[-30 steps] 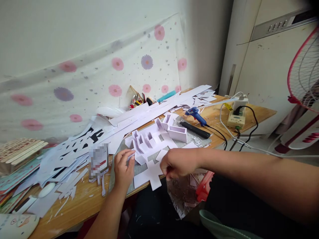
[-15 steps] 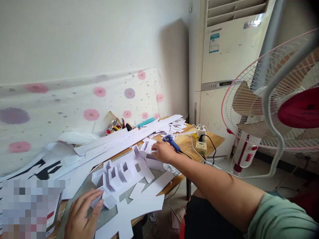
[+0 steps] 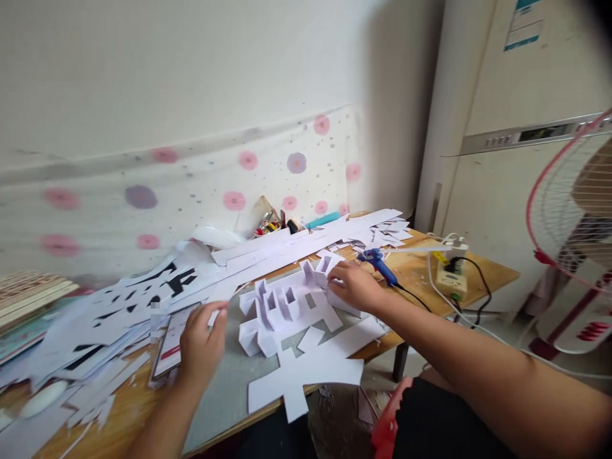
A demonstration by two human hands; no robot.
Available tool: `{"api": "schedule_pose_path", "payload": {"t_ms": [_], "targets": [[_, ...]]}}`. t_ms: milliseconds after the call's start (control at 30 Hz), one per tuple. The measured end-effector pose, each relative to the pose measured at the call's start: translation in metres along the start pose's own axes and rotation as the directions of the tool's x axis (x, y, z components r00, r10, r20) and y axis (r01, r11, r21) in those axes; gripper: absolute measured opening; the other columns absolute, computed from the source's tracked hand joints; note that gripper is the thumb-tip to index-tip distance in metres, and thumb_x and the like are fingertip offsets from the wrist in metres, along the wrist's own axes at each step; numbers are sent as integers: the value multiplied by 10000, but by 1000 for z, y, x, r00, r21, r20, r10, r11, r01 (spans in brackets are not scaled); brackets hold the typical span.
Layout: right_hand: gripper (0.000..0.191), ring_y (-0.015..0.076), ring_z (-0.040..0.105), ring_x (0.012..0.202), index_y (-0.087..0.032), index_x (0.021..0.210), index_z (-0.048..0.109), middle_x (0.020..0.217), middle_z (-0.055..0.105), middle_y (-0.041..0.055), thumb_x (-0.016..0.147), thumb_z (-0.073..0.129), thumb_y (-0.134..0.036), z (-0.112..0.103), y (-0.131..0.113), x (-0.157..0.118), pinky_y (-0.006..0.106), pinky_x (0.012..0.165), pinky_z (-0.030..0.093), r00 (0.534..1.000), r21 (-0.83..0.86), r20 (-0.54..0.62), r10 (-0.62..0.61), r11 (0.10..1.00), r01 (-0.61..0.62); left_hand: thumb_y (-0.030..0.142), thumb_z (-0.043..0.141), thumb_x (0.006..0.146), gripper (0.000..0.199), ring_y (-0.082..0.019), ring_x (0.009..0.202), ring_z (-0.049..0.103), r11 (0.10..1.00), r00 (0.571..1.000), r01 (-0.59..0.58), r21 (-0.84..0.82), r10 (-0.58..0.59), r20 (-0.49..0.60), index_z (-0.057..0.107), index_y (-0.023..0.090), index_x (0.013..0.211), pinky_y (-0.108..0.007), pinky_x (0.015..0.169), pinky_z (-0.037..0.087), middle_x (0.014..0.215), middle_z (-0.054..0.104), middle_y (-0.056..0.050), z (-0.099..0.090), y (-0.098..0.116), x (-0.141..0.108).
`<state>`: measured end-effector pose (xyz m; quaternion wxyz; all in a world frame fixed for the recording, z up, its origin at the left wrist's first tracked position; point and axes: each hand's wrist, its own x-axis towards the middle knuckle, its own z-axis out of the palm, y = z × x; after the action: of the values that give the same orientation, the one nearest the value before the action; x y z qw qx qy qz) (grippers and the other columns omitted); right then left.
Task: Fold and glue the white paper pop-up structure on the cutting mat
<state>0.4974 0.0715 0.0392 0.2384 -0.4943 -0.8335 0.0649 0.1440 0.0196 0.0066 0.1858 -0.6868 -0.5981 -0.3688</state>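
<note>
A white paper model with several folded box-like walls and cut-out openings lies on a grey mat. My right hand is at its far right end, fingers bent and closed on a raised wall; the fingertips are partly hidden. My left hand is in the air left of the model, beside a phone. Its fingers are curved, with the thumb apart and no object visible in them. A blue glue gun rests just beyond my right hand.
Cut white sheets overlap the mat's front edge. Long paper strips and scraps cover the back of the table. A power strip with cords sits at the right, near a fan. Patterned sheets lie left.
My left hand has left the model's near left corner and moved up beside the phone. My right hand stays at the far end. The view has turned left.
</note>
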Motion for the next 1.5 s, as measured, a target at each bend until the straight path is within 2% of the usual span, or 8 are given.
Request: {"api": "schedule_pose_path", "payload": {"t_ms": [100,200,300,400,733,967,1300,1500], "targets": [[185,198,636,941,-161,980,703,1050,672,95,901,545,-214,-1,-3,-3,275,842,453,1000,27,-5,-18,999,18,310,514,935,209,-229,1050,632,987,968,53,149,-88,237,651,198,1046,-408,946,503,1089,679,-65,6,-27,47],[170,193,637,894,-155,952,708,1020,673,92,891,554,-194,-3,-4,-4,275,813,457,1000,42,-1,-24,999,24,355,608,920,308,-223,1019,634,938,853,118,326,-264,450,609,156,1156,-446,881,539,1169,638,-87,25,-50,81],[166,198,633,885,-158,945,707,1000,670,85,888,555,-190,-3,-3,-5,280,795,455,1000,55,-3,-28,998,29,354,606,925,344,-225,1022,635,858,715,173,483,-447,538,586,161,1208,-437,857,555,1204,621,-95,44,-64,97],[160,210,630,872,-160,927,708,971,669,81,877,557,-181,-3,-2,-5,294,769,452,999,68,-7,-33,997,33,354,606,924,345,-230,1038,630,808,647,173,563,-524,554,586,163,1211,-447,872,550,1215,617,-96,55,-67,105],[172,207,630,883,-155,979,705,1010,669,89,876,570,-183,7,-1,4,302,802,457,996,123,-26,-83,989,86,499,698,805,706,-290,1245,520,922,824,51,383,-256,505,431,235,1404,-435,1024,459,1412,472,-106,37,-31,114],[165,223,643,877,-159,979,713,997,681,96,866,597,-192,15,-14,4,311,757,462,992,129,-15,-127,983,128,369,589,934,355,-220,1004,639,952,694,-12,306,-213,687,578,165,1225,-428,848,559,1201,623,-93,54,-48,121],[163,215,657,909,-145,974,714,991,695,87,867,591,-164,10,-9,-3,306,789,489,987,106,9,-162,981,160,351,601,927,366,-242,1078,615,890,690,-248,383,-115,715,569,171,1244,-465,900,538,1262,595,-104,102,-75,133],[167,220,655,925,-149,984,709,993,695,91,873,584,-163,10,-10,-1,313,799,488,988,92,-10,-156,983,156,351,595,931,341,-227,1046,627,868,666,-328,373,-68,743,581,173,1222,-442,878,549,1235,609,-98,95,-72,151]]}}
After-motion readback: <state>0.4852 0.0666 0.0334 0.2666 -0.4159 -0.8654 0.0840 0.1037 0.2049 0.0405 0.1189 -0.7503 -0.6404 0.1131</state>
